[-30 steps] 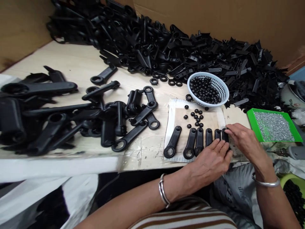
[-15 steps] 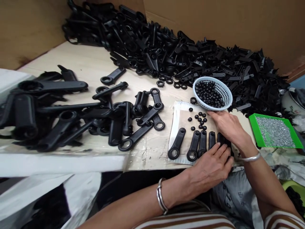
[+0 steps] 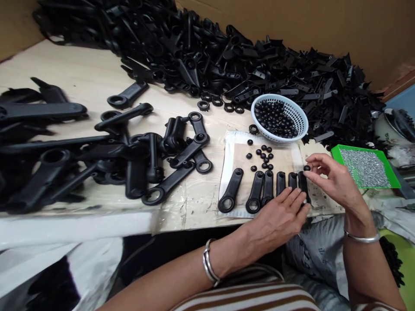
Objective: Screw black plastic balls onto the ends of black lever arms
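Note:
Between thumb and forefinger, my right hand (image 3: pixel 339 183) pinches a small black knob (image 3: pixel 306 168) just above the end of the rightmost crank arm. My left hand (image 3: pixel 280 218) lies with fingers stretched over the lower ends of the black plastic crank arms at the right of the row, hiding their rings. Farther left in that row, a crank arm (image 3: pixel 231 190) with a ring at its near end lies apart from the others. Several loose black knobs (image 3: pixel 264 156) are scattered on the pale mat (image 3: pixel 231 149) behind the row.
A light blue basket (image 3: pixel 303 123) of black knobs stands behind the mat. The green tray (image 3: pixel 393 175) at right holds small metal pieces. Black plastic parts (image 3: pixel 194 56) form a long heap along the cardboard wall, and more crank arms (image 3: pixel 139 172) lie piled at left.
My right hand has moved from beside the basket to the right, away from the crank arms, and now shows a knob in its fingertips. My left hand stays on the row. The view has shifted.

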Demonstrator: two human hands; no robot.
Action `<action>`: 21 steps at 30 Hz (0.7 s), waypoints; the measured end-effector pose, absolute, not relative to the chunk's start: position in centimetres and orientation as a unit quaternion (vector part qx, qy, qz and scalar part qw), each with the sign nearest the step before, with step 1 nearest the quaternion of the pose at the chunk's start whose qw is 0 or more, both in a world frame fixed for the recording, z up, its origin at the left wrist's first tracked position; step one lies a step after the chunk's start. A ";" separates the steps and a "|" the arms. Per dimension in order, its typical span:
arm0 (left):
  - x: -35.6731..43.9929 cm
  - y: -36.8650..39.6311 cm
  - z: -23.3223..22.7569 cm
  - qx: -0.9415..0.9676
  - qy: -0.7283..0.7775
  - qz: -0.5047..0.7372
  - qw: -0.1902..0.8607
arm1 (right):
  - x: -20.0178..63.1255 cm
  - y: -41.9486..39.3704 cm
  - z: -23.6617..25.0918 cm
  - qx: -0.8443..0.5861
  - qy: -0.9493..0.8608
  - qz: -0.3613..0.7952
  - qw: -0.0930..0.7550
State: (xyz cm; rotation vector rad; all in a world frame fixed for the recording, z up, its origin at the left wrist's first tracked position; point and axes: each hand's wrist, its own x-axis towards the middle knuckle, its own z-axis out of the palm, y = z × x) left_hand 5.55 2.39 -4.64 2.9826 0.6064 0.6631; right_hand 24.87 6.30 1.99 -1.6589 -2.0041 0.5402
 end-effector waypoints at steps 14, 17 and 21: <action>5.5 2.6 -4.9 0.951 0.195 0.238 0.031 | 25.2 4.2 0.7 -0.622 -0.601 0.366 0.344; 5.5 2.5 -4.9 0.950 0.197 0.239 0.030 | 25.2 4.1 0.9 -0.611 -0.652 0.315 0.320; 5.4 2.5 -4.7 0.950 0.199 0.237 0.031 | 24.8 4.3 1.1 -0.563 -0.759 0.166 0.281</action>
